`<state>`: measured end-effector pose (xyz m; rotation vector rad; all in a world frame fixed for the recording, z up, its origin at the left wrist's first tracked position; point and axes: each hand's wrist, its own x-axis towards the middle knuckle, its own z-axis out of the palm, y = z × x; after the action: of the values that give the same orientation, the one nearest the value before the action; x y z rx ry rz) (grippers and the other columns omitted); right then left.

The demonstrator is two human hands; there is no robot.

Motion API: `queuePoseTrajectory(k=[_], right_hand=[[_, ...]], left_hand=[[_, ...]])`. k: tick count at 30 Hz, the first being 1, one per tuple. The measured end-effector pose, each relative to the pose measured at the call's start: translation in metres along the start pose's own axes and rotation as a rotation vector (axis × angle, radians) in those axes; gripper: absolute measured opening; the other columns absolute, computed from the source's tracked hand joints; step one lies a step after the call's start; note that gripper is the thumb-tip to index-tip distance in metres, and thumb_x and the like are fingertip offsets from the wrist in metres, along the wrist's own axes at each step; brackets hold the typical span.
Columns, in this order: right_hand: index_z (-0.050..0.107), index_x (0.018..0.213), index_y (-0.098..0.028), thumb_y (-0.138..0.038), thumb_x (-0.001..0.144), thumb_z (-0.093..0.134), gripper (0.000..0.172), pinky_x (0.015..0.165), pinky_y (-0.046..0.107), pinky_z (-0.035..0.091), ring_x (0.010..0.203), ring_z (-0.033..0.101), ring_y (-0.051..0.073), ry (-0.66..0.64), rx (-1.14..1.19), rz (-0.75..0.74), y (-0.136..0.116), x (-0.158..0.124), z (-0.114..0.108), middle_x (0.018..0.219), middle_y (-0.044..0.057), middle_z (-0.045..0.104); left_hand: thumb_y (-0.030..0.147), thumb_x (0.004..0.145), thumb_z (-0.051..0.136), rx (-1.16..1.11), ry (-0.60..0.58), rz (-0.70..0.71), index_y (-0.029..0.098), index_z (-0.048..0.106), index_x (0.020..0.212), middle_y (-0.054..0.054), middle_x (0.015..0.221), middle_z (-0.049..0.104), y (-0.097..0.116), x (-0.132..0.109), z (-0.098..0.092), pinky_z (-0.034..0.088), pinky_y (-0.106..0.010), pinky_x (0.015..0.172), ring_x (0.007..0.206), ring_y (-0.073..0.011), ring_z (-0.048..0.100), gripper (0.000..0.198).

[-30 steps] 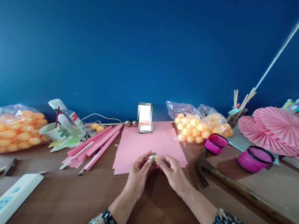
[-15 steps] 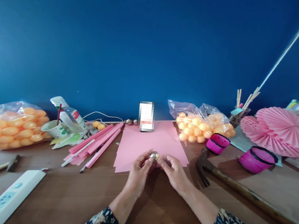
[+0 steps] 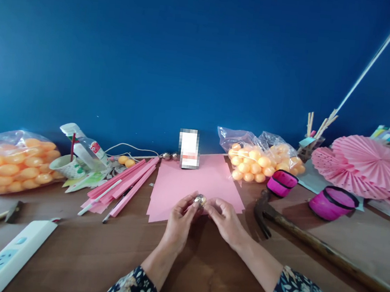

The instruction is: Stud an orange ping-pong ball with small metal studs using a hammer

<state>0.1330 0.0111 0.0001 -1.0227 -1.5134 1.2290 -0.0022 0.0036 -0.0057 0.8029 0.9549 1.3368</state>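
A small shiny metallic ball (image 3: 199, 201) is held up between my two hands, over the near edge of the pink paper sheets (image 3: 191, 183). My left hand (image 3: 181, 216) pinches it from the left with thumb and fingers. From the right, the thumb and fingertips of my right hand (image 3: 222, 218) close on its other side. Whatever lies behind the fingertips is hidden. Two similar shiny balls (image 3: 170, 156) rest at the back edge of the paper, beside a phone (image 3: 189, 149) whose screen is blurred out.
Bagged orange balls lie at left (image 3: 11, 166) and back right (image 3: 252, 163). Pink paper strips (image 3: 128, 185), a tilted bottle (image 3: 88, 148) and a power strip (image 3: 13, 252) are on the left. A claw hammer (image 3: 311, 237), magenta bands (image 3: 331, 203) and pink paper fans (image 3: 370, 166) occupy the right.
The whole view has shifted slightly, so everything sits a little further left and higher. Both hands keep their hold on the metallic ball, with hardly any change in the fingers.
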Motion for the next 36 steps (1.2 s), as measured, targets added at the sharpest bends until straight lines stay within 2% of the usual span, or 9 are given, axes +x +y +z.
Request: queuePoseTrajectory(k=[14,28,36], right_hand=[[0.058,0.08,-0.016,-0.036,0.082,0.047,0.023,0.072,0.026,0.044,0.075,0.057,0.015,0.0,-0.003,0.006,-0.0011,0.0003,-0.0002,0.078,0.003,0.062],[0.06,0.079,-0.015,-0.038,0.081,0.046,0.027,0.072,0.027,0.044,0.075,0.057,0.016,-0.028,0.003,0.022,-0.0083,0.0012,-0.002,0.077,0.002,0.063],[0.06,0.075,-0.014,-0.036,0.079,0.05,0.025,0.067,0.026,0.044,0.072,0.056,0.015,-0.005,0.016,0.02,-0.0035,0.0025,-0.0022,0.073,0.002,0.063]], left_hand=[[0.025,0.071,0.061,-0.033,-0.006,0.002,0.015,0.057,0.105,-0.008,0.1,0.064,-0.0006,-0.0001,-0.0006,0.045,-0.036,0.088,0.093,-0.0187,0.059,0.036],[0.029,0.07,0.062,0.14,0.021,0.079,0.017,0.057,0.106,-0.009,0.101,0.064,0.0021,-0.0011,-0.0012,0.045,-0.033,0.085,0.092,-0.0191,0.059,0.038],[0.031,0.073,0.058,0.26,0.0,0.115,0.017,0.055,0.107,-0.01,0.104,0.062,0.0012,-0.0006,-0.0033,0.043,-0.036,0.087,0.096,-0.021,0.058,0.037]])
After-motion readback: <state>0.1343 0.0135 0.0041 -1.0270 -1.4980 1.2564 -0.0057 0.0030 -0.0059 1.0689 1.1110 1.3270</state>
